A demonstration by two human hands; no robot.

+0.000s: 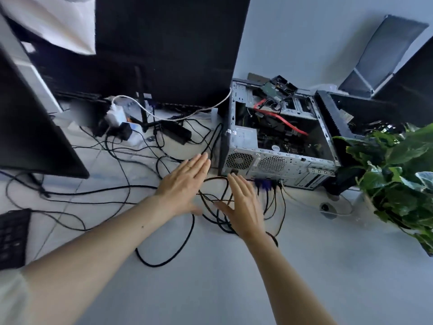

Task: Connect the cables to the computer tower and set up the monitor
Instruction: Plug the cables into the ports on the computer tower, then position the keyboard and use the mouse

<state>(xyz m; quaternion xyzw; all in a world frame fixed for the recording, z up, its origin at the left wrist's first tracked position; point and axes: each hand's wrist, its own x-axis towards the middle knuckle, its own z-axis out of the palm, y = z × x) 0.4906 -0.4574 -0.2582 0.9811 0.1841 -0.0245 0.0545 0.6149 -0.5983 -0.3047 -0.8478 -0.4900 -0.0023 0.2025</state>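
Observation:
An open grey computer tower [278,141] lies on its side on the white desk [210,277], its rear panel facing me. Blue plugs [263,185] and black cables sit in its rear ports. A tangle of black cables [218,207] lies in front of it. My left hand [185,186] hovers flat with fingers apart, left of the tower's rear corner. My right hand [243,205] is flat and open above the cable tangle, fingertips near the rear panel. Neither hand holds anything. A large black monitor [168,48] stands behind, to the tower's left.
A second black monitor [30,127] stands at the left, a black keyboard [11,238] below it. A power strip with adapters [121,123] lies behind the cables. A green plant [398,170] fills the right. Another open case [351,113] sits behind the tower.

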